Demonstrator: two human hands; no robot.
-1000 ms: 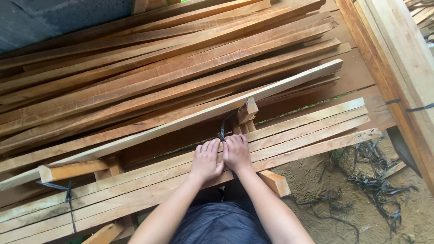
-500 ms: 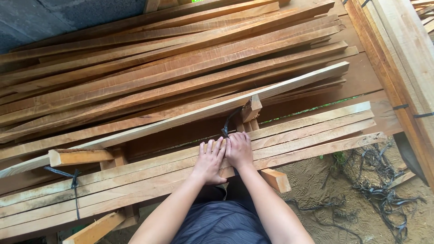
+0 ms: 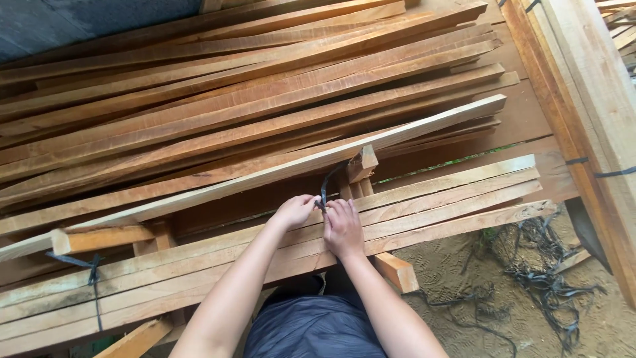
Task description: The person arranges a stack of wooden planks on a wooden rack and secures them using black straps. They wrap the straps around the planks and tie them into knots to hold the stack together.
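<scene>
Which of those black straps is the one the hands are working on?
The black strap at mid-bundle, pinched between left hand and right hand. The strap at left sits untouched; loose straps lie on the ground.

Near bundle of planks (image 3: 430,205) runs left to right, resting on cross blocks. Both hands at its middle: left hand (image 3: 293,211) just left of right hand (image 3: 343,229), strap (image 3: 324,187) between them, rising far toward short block (image 3: 362,164). Long single board (image 3: 265,176) lies just beyond bundle, on that block and on another block (image 3: 99,238) at left. Big stack of boards (image 3: 252,79) farther back. Second strap (image 3: 93,282) wraps bundle far left. Heavy beam (image 3: 583,99) at right edge. Loose strap tangle (image 3: 543,278) on ground (image 3: 464,278), near right.
</scene>
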